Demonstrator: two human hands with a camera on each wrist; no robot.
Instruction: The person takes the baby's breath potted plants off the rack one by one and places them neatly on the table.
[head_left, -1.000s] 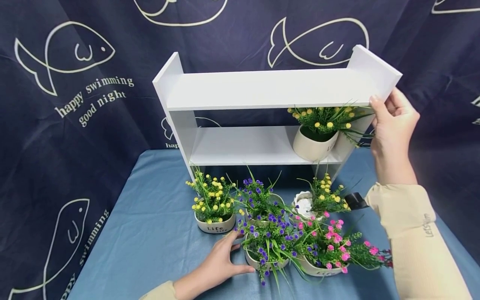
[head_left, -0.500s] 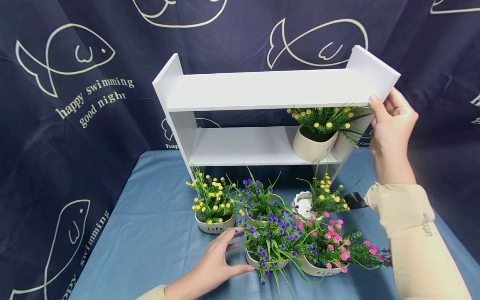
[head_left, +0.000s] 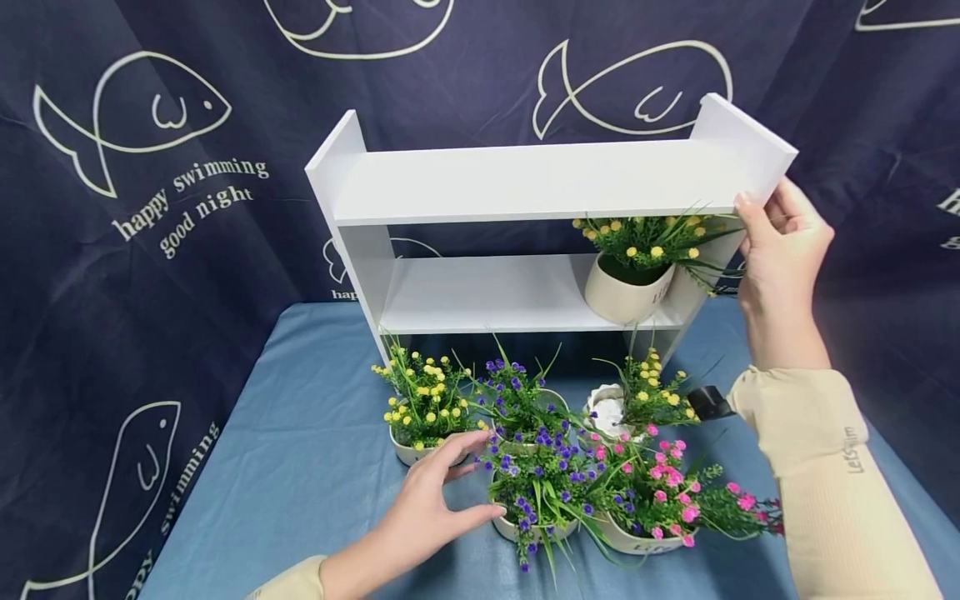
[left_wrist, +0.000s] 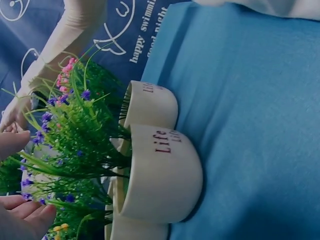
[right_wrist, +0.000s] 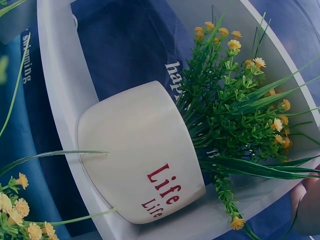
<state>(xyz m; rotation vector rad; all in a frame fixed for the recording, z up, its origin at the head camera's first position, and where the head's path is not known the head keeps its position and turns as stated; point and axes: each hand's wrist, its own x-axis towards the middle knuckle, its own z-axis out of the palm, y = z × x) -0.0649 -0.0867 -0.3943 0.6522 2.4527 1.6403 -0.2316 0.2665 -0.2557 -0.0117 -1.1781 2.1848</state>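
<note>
My right hand (head_left: 787, 258) grips the right side panel of a white two-tier shelf (head_left: 525, 179), thumb at the front edge and fingers behind. My left hand (head_left: 431, 500) is spread beside a potted plant with purple flowers (head_left: 540, 475); its thumb is near the pot rim and its fingers are among the outer blooms. The left wrist view shows that cream pot (left_wrist: 165, 175), lettered "Life", upright on the cloth between thumb and fingers. On the shelf's middle board, at the right end, stands a pot of yellow flowers (head_left: 630, 287), seen close in the right wrist view.
Around the purple plant stand a yellow-flowered pot (head_left: 427, 400) at left, another purple one (head_left: 517, 396) behind, a pink one (head_left: 652, 500) at right, and a white-edged pot with yellow flowers (head_left: 652, 387). A blue cloth (head_left: 300, 467) covers the table; a fish-print curtain (head_left: 450, 92) hangs behind.
My left hand has risen slightly from the purple pot's lower side toward its rim and flowers, fingers spread. My right hand keeps its grip on the shelf, and the pots stay put.
</note>
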